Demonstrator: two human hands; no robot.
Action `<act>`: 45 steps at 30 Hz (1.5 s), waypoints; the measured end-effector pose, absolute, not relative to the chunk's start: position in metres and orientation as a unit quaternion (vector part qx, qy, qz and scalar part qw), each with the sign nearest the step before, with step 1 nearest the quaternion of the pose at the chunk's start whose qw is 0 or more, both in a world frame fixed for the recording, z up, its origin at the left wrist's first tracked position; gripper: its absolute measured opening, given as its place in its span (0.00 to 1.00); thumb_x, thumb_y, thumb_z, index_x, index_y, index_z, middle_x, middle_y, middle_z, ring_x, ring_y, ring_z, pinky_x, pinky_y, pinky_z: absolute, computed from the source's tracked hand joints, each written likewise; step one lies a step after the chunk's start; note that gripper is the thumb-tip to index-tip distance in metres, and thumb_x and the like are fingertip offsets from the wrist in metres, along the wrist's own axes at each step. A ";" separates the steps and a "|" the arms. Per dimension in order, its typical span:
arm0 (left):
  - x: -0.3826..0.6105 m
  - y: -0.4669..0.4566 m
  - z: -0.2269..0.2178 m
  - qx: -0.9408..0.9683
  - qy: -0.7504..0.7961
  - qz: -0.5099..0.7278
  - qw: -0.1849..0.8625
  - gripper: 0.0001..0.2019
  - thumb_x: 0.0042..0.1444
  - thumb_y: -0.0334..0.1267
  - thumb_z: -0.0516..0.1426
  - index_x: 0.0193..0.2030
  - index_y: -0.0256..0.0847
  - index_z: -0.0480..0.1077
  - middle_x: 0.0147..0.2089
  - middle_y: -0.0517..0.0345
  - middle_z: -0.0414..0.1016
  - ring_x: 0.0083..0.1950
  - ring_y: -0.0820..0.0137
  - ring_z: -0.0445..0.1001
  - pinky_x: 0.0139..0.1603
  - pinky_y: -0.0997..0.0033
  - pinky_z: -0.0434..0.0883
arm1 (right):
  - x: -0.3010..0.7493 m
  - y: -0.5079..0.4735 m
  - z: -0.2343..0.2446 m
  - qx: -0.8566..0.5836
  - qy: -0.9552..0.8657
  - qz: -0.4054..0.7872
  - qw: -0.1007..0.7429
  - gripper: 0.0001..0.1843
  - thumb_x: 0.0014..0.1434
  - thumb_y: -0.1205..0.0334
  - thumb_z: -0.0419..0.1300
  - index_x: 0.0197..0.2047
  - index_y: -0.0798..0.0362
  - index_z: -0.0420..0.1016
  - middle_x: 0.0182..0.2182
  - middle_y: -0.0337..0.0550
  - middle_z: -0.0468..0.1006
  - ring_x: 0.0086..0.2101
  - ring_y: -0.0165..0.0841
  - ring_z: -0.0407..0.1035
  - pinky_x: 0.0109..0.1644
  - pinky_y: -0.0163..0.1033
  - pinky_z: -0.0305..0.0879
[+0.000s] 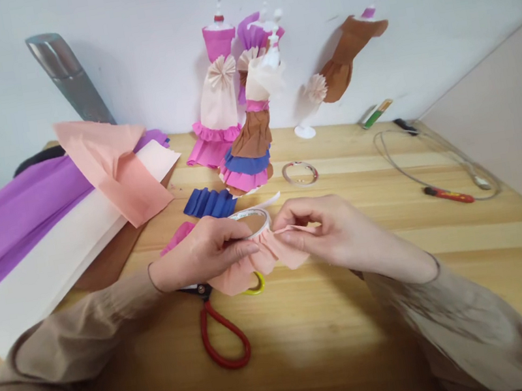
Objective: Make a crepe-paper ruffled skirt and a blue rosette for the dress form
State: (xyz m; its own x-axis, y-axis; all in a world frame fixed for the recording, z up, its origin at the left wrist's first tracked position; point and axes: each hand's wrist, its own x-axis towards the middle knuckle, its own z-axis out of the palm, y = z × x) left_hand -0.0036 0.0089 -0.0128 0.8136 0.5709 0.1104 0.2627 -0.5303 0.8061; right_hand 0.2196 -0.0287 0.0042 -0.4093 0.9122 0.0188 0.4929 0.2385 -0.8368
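Observation:
A strip of peach crepe paper (262,263), gathered into pleats, is held between both hands just above the wooden table (339,315). My left hand (205,252) pinches its left part with closed fingers. My right hand (330,227) pinches the right end between thumb and fingers. A roll of white tape (255,217) lies right behind the hands. Red-handled scissors (223,333) rest on the table under my left wrist, with a yellow-green loop (256,285) beside them.
Several small mannequins in crepe-paper dresses (234,120) stand at the back by the wall. Purple, cream and peach paper sheets (47,223) lie at the left. A blue pleated piece (210,202), a small tape ring (300,173), a cable (434,161) and a red tool (448,195) lie around.

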 end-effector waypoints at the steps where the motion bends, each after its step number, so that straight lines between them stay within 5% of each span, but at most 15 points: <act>1: -0.004 0.009 -0.013 0.858 0.244 0.182 0.413 0.17 0.65 0.43 0.52 0.28 0.34 0.68 0.25 0.64 0.61 0.29 0.76 0.60 0.29 0.75 0.58 | 0.218 -0.029 0.004 -0.469 -0.739 0.402 0.268 0.07 0.58 0.64 0.58 0.28 0.52 0.69 0.24 0.36 0.71 0.27 0.28 0.63 0.30 0.34 0.59; 6: -0.003 0.008 -0.013 0.862 0.240 0.183 0.407 0.17 0.66 0.42 0.52 0.28 0.35 0.67 0.25 0.65 0.61 0.29 0.76 0.60 0.30 0.75 0.57 | 0.216 -0.031 0.006 -0.461 -0.732 0.434 0.252 0.08 0.58 0.63 0.59 0.28 0.52 0.67 0.26 0.37 0.73 0.27 0.29 0.66 0.31 0.35 0.63; 12: -0.003 0.008 -0.010 0.874 0.230 0.199 0.379 0.17 0.66 0.40 0.52 0.25 0.37 0.62 0.25 0.65 0.60 0.27 0.76 0.58 0.30 0.75 0.56 | 0.225 -0.030 0.011 -0.483 -0.777 0.325 0.239 0.10 0.60 0.61 0.59 0.27 0.51 0.67 0.27 0.39 0.72 0.29 0.31 0.65 0.33 0.37 0.61; 18: -0.003 0.008 -0.011 0.881 0.225 0.200 0.365 0.19 0.66 0.41 0.52 0.24 0.37 0.61 0.24 0.65 0.59 0.27 0.76 0.57 0.29 0.74 0.56 | 0.230 -0.026 0.019 -0.469 -0.746 0.426 0.205 0.12 0.58 0.57 0.60 0.26 0.51 0.67 0.22 0.35 0.66 0.25 0.28 0.60 0.29 0.35 0.59; 28: -0.003 0.008 -0.012 0.884 0.221 0.205 0.356 0.19 0.67 0.41 0.51 0.23 0.37 0.60 0.24 0.66 0.58 0.26 0.77 0.56 0.29 0.75 0.55 | 0.226 -0.027 0.011 -0.489 -0.761 0.371 0.212 0.12 0.60 0.53 0.60 0.30 0.51 0.70 0.26 0.38 0.71 0.27 0.30 0.63 0.30 0.36 0.59; 37: -0.003 0.008 -0.011 0.888 0.221 0.201 0.350 0.20 0.67 0.42 0.51 0.24 0.37 0.62 0.24 0.65 0.60 0.26 0.76 0.57 0.29 0.75 0.55 | 0.231 -0.025 0.002 -0.501 -0.763 0.349 0.211 0.18 0.58 0.57 0.61 0.24 0.51 0.58 0.21 0.34 0.63 0.24 0.27 0.55 0.27 0.34 0.52; 45: -0.003 0.009 -0.012 0.885 0.223 0.200 0.355 0.21 0.67 0.45 0.50 0.23 0.38 0.60 0.23 0.65 0.59 0.26 0.76 0.57 0.29 0.74 0.55 | 0.231 -0.026 0.012 -0.491 -0.765 0.370 0.191 0.14 0.61 0.56 0.58 0.25 0.51 0.66 0.20 0.34 0.63 0.23 0.27 0.55 0.27 0.35 0.53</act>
